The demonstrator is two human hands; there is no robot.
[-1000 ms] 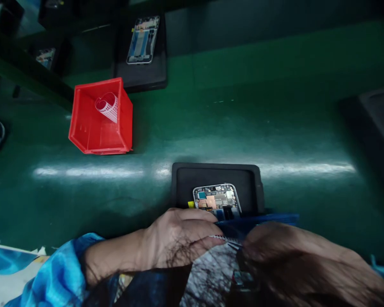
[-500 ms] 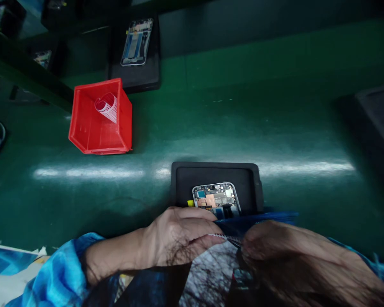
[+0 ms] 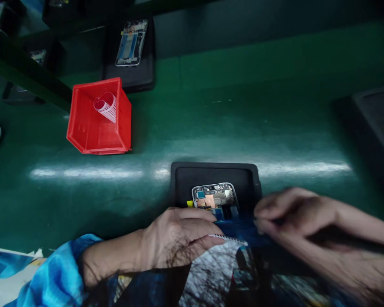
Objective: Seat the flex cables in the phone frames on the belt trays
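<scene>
My left hand [image 3: 179, 238] is closed, pinching a pale sheet [image 3: 211, 270] whose upper edge has a dotted pattern. Loose hair strands cross the view over the sheet. Just beyond my left fingers, an opened phone [image 3: 214, 196] lies face down in a black tray [image 3: 211, 175], its circuit board and copper-coloured patch exposed and its lower part hidden. A yellow tab [image 3: 190, 204] sticks out at its left side. My right hand [image 3: 294, 217] is at the tray's right side, thumb and fingertips pressed together; whatever they hold is too blurred to make out. A smeared blue film-like strip [image 3: 240, 228] shows between the hands.
Left of the tray, a red bin [image 3: 99, 136] holds a rolled, perforated white sheet [image 3: 106, 106]. Another opened phone [image 3: 132, 42] lies on a black tray [image 3: 131, 79] at the back. A dark tray [image 3: 377, 106] sits at right on the green tabletop [image 3: 211, 128].
My right hand has moved right and up, away from the sheet's edge beside my left hand. The left hand keeps its hold. The view has shifted slightly.
</scene>
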